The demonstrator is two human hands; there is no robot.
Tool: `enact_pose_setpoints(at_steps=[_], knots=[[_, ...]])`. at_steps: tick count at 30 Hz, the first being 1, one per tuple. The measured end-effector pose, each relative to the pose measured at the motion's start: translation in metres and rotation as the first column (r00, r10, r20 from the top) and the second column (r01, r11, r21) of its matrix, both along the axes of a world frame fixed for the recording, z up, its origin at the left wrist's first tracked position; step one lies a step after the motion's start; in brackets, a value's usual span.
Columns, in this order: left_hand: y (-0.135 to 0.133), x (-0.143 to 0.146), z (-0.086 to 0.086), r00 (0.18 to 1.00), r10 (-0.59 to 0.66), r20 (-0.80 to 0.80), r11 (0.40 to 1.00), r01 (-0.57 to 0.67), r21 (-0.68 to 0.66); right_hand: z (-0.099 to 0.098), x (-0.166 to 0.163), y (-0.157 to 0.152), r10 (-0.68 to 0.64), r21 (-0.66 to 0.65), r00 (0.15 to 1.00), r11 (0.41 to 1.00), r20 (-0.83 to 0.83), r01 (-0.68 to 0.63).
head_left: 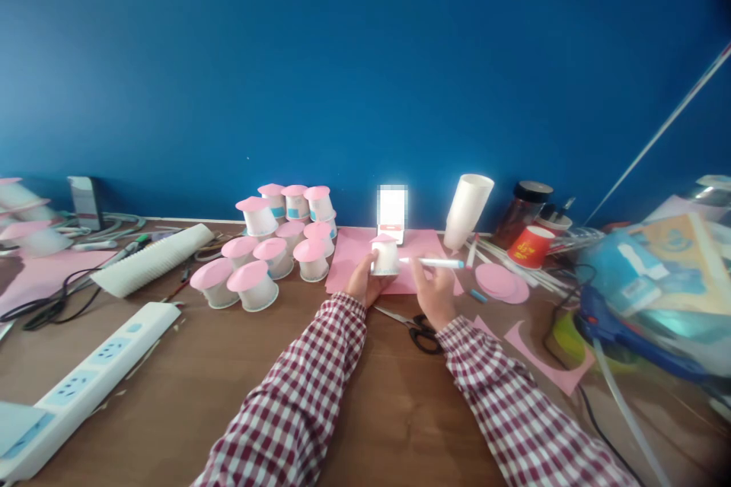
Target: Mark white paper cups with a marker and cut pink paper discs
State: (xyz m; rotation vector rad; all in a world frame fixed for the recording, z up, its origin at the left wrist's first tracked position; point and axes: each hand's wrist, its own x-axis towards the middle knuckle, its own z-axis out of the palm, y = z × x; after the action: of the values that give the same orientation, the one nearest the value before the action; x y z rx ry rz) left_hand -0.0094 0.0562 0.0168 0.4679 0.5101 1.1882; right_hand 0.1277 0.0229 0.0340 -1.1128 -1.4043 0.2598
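Observation:
My left hand (364, 280) holds an upside-down white paper cup (384, 257) with a pink top over the pink paper sheet (348, 259). In my right hand (434, 297) is a white marker (437, 263) with a blue end, its tip pointing left at the cup's side. Whether the tip touches the cup, I cannot tell. Black-handled scissors (422, 335) lie on the table just below my hands. Behind the cup stands a small white object with a bright, blurred-out face (393, 207).
Several pink-topped cups (251, 281) stand to the left. A power strip (97, 373) and a stack of white cups (151, 260) lie farther left. On the right are leaning cups (468, 205), pink discs (499, 283), a red cup (530, 246) and a blue glue gun (628, 338).

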Motion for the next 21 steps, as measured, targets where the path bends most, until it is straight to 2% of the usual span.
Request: enact_pose_setpoints(at_steps=[6, 11, 17, 21], knots=[[0.0, 0.0, 0.0, 1.0, 0.007, -0.021, 1.0, -0.008, -0.028, 0.003, -0.001, -0.001, 0.014, -0.038, 0.998, 0.999, -0.06, -0.016], [-0.002, 0.0, 0.004, 0.999, 0.024, -0.025, 0.999, -0.025, -0.035, -0.005, 0.003, 0.003, 0.027, -0.063, 0.994, 0.997, -0.108, -0.034], [-0.003, 0.0, 0.003, 0.999, 0.026, -0.044, 1.0, -0.026, 0.009, -0.017, 0.005, 0.007, 0.046, -0.126, 0.998, 0.991, 0.035, -0.042], [-0.002, 0.001, -0.001, 0.999, -0.021, -0.036, 0.991, 0.025, 0.129, -0.016, 0.002, 0.005, 0.07, -0.11, 0.992, 0.992, 0.109, -0.058]])
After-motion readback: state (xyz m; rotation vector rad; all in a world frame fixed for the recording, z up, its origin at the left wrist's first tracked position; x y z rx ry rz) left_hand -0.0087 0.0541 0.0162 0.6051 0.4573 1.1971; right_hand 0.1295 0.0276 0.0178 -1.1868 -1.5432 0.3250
